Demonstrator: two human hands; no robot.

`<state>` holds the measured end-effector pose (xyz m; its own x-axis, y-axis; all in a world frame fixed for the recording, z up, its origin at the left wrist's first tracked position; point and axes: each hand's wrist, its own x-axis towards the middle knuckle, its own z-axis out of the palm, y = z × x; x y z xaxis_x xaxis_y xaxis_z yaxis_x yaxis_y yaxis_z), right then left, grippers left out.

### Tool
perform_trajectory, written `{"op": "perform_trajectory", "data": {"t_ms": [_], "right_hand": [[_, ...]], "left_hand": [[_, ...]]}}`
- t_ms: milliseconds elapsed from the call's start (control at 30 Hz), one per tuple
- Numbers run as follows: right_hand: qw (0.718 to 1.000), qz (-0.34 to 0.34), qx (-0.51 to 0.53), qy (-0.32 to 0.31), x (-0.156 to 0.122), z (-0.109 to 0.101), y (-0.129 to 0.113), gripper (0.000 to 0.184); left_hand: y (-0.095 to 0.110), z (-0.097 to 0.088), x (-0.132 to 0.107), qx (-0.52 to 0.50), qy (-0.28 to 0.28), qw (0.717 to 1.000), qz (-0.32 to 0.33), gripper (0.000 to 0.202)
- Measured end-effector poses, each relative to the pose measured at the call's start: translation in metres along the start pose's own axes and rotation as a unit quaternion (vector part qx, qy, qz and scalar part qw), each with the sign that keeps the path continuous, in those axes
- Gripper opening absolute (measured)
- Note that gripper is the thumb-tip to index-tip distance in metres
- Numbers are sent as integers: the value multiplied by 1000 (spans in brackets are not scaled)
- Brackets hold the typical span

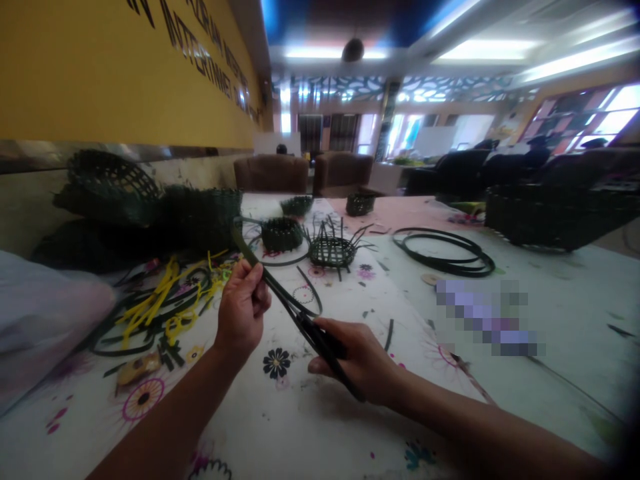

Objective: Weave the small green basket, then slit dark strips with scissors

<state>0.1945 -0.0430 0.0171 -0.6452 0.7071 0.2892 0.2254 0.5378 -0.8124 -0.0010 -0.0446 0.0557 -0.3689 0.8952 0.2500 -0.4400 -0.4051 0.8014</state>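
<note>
The left hand [243, 310] pinches a dark plastic weaving strip [273, 287] while the right hand [353, 360] curls around its lower length, holding it taut between them.

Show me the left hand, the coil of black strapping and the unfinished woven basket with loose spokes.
left hand [243, 310]: head view, middle of the hand.
coil of black strapping [444, 263]: head view, front of the loops.
unfinished woven basket [332, 253]: head view, woven band.

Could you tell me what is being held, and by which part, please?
A dark plastic strip: left hand near its upper part, right hand near its lower end.
</note>
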Motion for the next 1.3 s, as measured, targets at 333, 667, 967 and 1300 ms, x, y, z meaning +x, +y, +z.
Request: {"op": "perform_trajectory", "data": {"t_ms": [333, 667, 967, 1300], "right_hand": [[1000, 7, -5, -5, -2, -1, -8, 28], [999, 7, -42, 14, 2, 0, -4, 37], [1000, 6, -13, 19, -1, 2, 1, 37], [1000, 9, -9, 6, -1, 1, -8, 31]], "left_hand": [[-1, 0, 0, 18, 14, 1000, 1, 33], [6, -9, 12, 26, 28, 999, 12, 27], [-2, -1, 1, 30, 21, 999, 11, 26], [-1, 0, -1, 29, 31, 999, 23, 29]]}}
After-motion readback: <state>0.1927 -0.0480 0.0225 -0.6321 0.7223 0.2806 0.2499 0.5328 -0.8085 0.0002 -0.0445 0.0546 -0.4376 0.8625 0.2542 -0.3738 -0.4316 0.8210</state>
